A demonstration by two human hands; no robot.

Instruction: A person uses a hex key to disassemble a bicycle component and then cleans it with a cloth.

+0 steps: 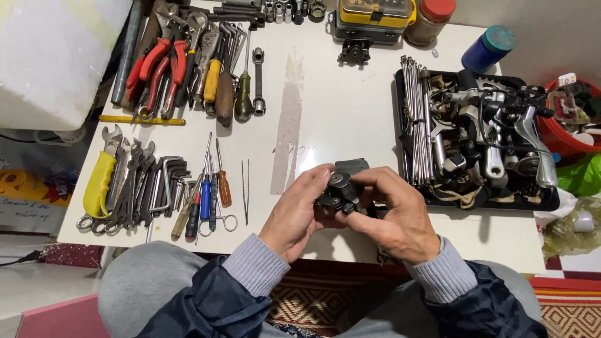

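We've got our left hand (294,213) and right hand (394,216) both clamped around a small black mechanical part (338,191), held just above the white table's (325,100) near edge, beside the black parts tray (479,199).

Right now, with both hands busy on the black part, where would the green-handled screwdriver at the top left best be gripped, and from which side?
Grip the green-handled screwdriver by its bulbous green handle, which points toward the person. Come from the near side, over the bare table just below it: other handles crowd its left, a socket wrench lies right. Left hand and right hand both hold the black metal part.
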